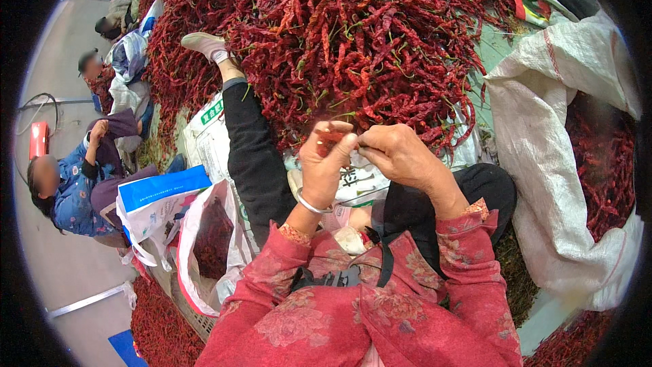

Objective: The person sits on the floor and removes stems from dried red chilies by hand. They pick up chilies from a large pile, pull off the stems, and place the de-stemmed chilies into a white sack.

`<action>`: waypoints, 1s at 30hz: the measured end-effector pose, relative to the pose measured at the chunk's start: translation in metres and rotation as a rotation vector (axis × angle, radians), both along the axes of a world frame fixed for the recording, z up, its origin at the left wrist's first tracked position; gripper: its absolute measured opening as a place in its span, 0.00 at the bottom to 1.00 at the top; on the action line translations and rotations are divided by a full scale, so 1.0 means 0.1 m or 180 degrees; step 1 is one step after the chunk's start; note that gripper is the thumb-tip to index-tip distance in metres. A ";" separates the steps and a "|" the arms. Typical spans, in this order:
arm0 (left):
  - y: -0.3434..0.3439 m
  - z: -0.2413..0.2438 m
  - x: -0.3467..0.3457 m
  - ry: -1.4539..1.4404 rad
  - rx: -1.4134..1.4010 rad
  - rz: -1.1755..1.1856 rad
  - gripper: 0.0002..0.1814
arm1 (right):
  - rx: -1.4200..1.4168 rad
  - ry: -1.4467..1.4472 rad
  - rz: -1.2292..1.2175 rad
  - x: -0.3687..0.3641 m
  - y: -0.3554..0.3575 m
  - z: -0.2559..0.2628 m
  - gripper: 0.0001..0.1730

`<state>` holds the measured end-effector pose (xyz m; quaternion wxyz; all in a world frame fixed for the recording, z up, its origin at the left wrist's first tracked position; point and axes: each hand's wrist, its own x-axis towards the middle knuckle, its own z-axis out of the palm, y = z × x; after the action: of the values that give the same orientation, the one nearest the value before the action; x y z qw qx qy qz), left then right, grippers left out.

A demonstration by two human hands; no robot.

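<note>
My left hand (326,165), with a silver bangle at its wrist, holds dried red chili peppers (330,141) curled inside its fingers; how many is unclear. Close by its thumb, my right hand (402,155) has thumb and forefinger pinched together. Whatever may sit between those fingertips is too small to make out. Beyond both hands rises a large heap of dried red chili peppers (351,41), many with greenish stems. Beneath the hands lies a white printed sack (364,181), between my legs in black trousers.
On the right stands an open white woven sack (540,178) containing red chilies. A white plastic bag (188,250) holding chilies is at left, beside a blue-and-white bag (163,199). One person (81,188) sits at left, others farther back. More chilies (163,326) lie lower left.
</note>
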<state>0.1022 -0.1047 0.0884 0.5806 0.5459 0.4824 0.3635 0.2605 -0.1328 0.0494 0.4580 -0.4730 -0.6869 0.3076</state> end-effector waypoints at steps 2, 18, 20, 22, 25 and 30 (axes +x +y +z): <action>0.03 0.04 -0.01 -0.0245 -0.0339 0.0117 0.09 | 0.0062 -0.0006 -0.0097 0.01 0.01 0.02 0.08; 0.02 -0.22 -0.21 -0.0711 -0.1774 0.0635 0.15 | -0.0181 -0.1169 -0.1450 -0.05 0.22 -0.12 0.15; 0.00 -0.13 -0.15 -0.0665 -0.1777 0.0462 0.17 | -0.0038 -0.0806 -0.1480 -0.06 0.27 -0.24 0.10; 0.01 -0.10 -0.17 -0.0618 -0.1416 0.0332 0.16 | 0.0089 0.0140 -0.1318 -0.01 0.19 -0.12 0.08; 0.00 0.03 -0.09 -0.0396 -0.0949 0.0265 0.16 | -0.1706 0.1757 -0.0237 -0.01 0.03 0.14 0.08; 0.01 0.09 -0.08 -0.0605 -0.1107 -0.0152 0.13 | -0.0925 0.1133 0.0228 -0.14 -0.03 0.13 0.08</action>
<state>0.0943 -0.1039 0.0969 0.7175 0.4120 0.4679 0.3107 0.2467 -0.1355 0.0627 0.4878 -0.4476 -0.5601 0.4980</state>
